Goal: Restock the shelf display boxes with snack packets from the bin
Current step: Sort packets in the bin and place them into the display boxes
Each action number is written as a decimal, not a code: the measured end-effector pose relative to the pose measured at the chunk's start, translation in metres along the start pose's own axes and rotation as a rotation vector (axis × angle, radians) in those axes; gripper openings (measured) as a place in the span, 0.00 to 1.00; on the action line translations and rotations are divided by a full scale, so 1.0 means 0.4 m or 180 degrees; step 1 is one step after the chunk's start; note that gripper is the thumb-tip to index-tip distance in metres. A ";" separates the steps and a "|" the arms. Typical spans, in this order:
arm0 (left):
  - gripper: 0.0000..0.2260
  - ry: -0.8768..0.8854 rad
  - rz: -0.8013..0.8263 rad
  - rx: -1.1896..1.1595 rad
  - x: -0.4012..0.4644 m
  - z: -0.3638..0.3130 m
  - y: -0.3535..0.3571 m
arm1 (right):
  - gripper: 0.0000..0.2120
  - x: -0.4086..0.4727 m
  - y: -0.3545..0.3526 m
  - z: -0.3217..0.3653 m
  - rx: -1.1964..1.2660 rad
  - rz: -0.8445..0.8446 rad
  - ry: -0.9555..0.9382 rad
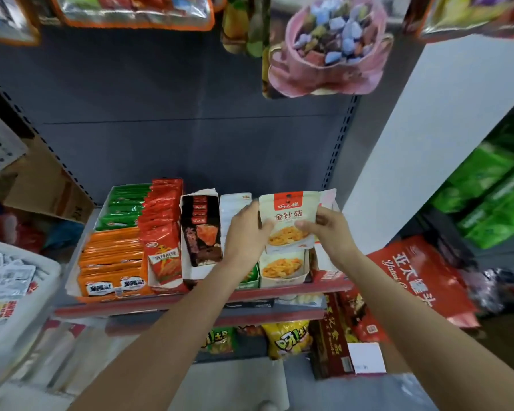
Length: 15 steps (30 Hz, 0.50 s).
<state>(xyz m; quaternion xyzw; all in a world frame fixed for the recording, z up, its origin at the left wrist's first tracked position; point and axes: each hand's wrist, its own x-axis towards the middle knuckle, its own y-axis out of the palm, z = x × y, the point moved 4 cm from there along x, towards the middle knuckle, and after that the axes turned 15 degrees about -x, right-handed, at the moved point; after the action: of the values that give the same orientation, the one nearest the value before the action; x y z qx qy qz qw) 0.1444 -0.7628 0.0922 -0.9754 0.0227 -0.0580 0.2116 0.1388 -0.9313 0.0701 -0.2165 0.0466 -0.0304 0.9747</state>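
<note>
A cream snack packet (288, 213) with a red top label and a picture of yellow mushrooms stands upright over a cream display box (282, 269) on the shelf. My left hand (245, 229) pinches its left edge and my right hand (328, 229) pinches its right edge. More packets of the same kind show in the box below it. At the far left a white bin (42, 280) holds several silver and white packets.
Display boxes of green (125, 207), orange (112, 262), red (162, 229) and dark brown (201, 229) packets fill the shelf to the left. The red shelf edge (161, 301) runs in front. Bags hang overhead; a red bag (422, 271) and green bags (493, 203) sit right.
</note>
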 end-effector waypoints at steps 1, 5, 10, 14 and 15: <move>0.13 0.0131 -0.0118 0.0051 -0.001 -0.003 -0.008 | 0.08 0.001 0.003 -0.002 0.0020 0.0014 -0.0019; 0.08 0.0353 -0.0018 0.0458 -0.001 0.013 -0.024 | 0.08 -0.008 0.022 -0.001 0.0005 0.0047 -0.0075; 0.13 0.0079 0.0763 0.1383 0.003 0.044 0.004 | 0.13 0.006 0.015 -0.026 -0.0814 -0.0121 -0.0065; 0.12 0.0374 0.0616 0.1583 0.014 0.034 0.011 | 0.08 0.002 0.012 -0.012 -0.1491 0.0054 -0.0396; 0.10 0.0484 0.0588 0.1624 0.014 0.030 0.013 | 0.07 0.003 0.013 -0.010 -0.1713 0.0050 -0.0489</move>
<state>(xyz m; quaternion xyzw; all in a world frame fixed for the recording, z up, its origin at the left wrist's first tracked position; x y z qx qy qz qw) 0.1515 -0.7629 0.0797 -0.8772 0.1120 -0.1153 0.4524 0.1396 -0.9282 0.0642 -0.4690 -0.0193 0.0071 0.8830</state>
